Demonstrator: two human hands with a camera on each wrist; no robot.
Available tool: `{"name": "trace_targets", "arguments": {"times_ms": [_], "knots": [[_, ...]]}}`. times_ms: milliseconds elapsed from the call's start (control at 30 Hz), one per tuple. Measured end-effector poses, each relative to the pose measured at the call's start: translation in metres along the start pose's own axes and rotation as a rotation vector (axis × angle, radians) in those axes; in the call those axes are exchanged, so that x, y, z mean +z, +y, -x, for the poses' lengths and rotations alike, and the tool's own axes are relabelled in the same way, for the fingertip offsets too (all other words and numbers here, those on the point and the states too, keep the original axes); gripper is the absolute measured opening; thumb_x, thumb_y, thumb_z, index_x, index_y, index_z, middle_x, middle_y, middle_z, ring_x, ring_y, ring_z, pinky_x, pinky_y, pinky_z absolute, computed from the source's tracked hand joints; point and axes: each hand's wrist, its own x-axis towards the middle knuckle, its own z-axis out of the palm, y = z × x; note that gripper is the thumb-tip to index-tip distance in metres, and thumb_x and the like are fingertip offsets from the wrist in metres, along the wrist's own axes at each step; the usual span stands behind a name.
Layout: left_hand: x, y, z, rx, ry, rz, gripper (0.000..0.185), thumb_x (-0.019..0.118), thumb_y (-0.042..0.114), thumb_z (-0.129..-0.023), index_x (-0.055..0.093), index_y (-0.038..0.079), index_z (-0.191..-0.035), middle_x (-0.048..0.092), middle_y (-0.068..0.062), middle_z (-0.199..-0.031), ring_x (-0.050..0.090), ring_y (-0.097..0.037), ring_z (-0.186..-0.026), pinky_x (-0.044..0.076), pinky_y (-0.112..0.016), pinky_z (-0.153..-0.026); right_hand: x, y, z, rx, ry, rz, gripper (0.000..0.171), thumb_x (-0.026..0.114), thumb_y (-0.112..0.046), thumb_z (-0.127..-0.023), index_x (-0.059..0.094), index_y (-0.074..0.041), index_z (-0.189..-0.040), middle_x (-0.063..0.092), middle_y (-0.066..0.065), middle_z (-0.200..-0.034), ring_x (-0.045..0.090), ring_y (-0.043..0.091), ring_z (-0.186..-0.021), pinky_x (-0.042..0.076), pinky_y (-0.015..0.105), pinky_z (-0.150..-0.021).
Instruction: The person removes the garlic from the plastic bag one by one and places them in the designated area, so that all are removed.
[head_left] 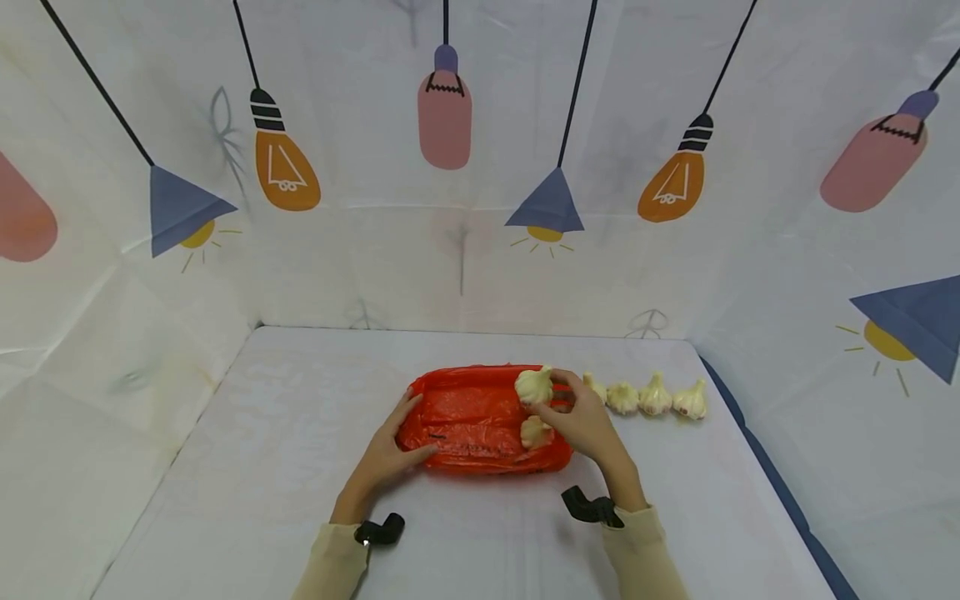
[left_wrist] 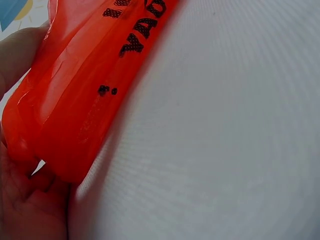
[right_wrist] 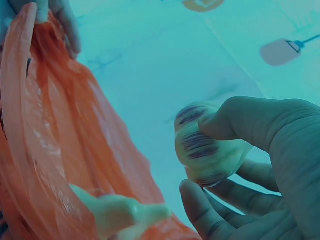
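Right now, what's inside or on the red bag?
One garlic bulb rests at the red bag opening by the right hand, which holds a second bulb above it. Anything deeper is hidden by the plastic.

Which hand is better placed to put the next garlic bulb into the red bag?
The right hand, probably. It already holds a garlic bulb over the red bag, and the garlic row lies on its side. The left hand grips the bag's edge.

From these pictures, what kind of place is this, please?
Probably a staged recording booth, not a kitchen: a white-covered table walled by a lamp-printed cloth backdrop. The hands work only an orange plastic bag and garlic bulbs.
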Motion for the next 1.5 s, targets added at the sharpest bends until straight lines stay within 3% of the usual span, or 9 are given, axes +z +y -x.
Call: {"name": "trace_targets", "arguments": {"times_ms": [300,400,500,667,1033,1100,1267,1500], "knots": [[-0.001,0.005,0.0,-0.029,-0.003,-0.028,0.092,0.086,0.029,-0.084,0.036,0.019,-0.161,0.017,0.002,-0.174,0.016,-0.033,-0.16,0.021,-0.065,-0.124,-0.017,0.009,0.013,0.006,0.091,-0.007,0.064,0.079,-0.026,-0.092,0.05,-0.005,-0.146,0.054,0.018,-0.148,0.061,0.038,-0.128,0.057,0.046,-0.099],[-0.001,0.007,0.001,-0.037,-0.002,-0.032,0.092,0.086,0.03,-0.084,0.037,0.019,-0.161,0.017,0.002,-0.174,0.017,-0.034,-0.16,0.023,-0.065,-0.123,-0.024,0.012,0.018,0.006,0.114,-0.02,0.064,0.078,-0.025,-0.093,0.05,-0.002,-0.146,0.054,0.02,-0.147,0.063,0.039,-0.126,0.058,0.041,-0.098],[-0.001,0.008,0.001,-0.046,-0.006,-0.032,0.092,0.085,0.03,-0.084,0.036,0.021,-0.161,0.016,0.002,-0.174,0.016,-0.033,-0.16,0.022,-0.064,-0.124,-0.03,0.016,0.022,0.013,0.136,-0.029,0.065,0.077,-0.023,-0.094,0.048,0.0,-0.147,0.053,0.022,-0.147,0.063,0.039,-0.125,0.058,0.027,-0.094],[-0.001,0.007,0.001,-0.049,-0.01,-0.033,0.091,0.085,0.03,-0.084,0.036,0.023,-0.161,0.016,0.003,-0.174,0.016,-0.032,-0.16,0.021,-0.064,-0.125,-0.039,0.024,0.028,0.022,0.172,-0.053,0.065,0.076,-0.019,-0.095,0.046,0.004,-0.148,0.049,0.025,-0.149,0.061,0.041,-0.125,0.049,0.007,-0.088],[0.0,0.005,0.001,-0.04,-0.006,-0.03,0.091,0.085,0.03,-0.085,0.037,0.022,-0.161,0.016,0.001,-0.174,0.016,-0.033,-0.16,0.021,-0.064,-0.124,-0.05,0.048,0.042,0.086,0.235,-0.014,0.065,0.076,-0.019,-0.095,0.045,0.003,-0.148,0.05,0.026,-0.149,0.061,0.042,-0.126,0.05,0.007,-0.086],[-0.001,0.005,0.001,-0.046,-0.007,-0.029,0.091,0.085,0.03,-0.084,0.036,0.022,-0.161,0.016,0.002,-0.174,0.016,-0.032,-0.16,0.02,-0.064,-0.124,-0.052,0.052,0.044,0.089,0.256,-0.032,0.065,0.076,-0.016,-0.094,0.046,0.005,-0.148,0.05,0.027,-0.148,0.063,0.035,-0.122,0.05,0.006,-0.083],[0.0,0.004,0.0,-0.058,-0.003,-0.038,0.092,0.085,0.031,-0.083,0.036,0.022,-0.161,0.017,0.005,-0.173,0.017,-0.031,-0.16,0.023,-0.064,-0.124,-0.056,0.063,0.047,0.11,0.282,-0.077,0.066,0.076,-0.012,-0.093,0.045,0.005,-0.149,0.05,0.027,-0.149,0.06,-0.004,-0.105,0.051,0.005,-0.081],[0.001,0.005,0.001,-0.055,-0.003,-0.023,0.092,0.085,0.03,-0.084,0.036,0.021,-0.161,0.017,0.004,-0.173,0.016,-0.031,-0.16,0.021,-0.064,-0.124,-0.059,0.078,0.054,0.146,0.306,-0.072,0.064,0.075,-0.015,-0.095,0.046,0.004,-0.148,0.049,0.028,-0.149,0.055,-0.014,-0.098,0.051,0.005,-0.079]]}}
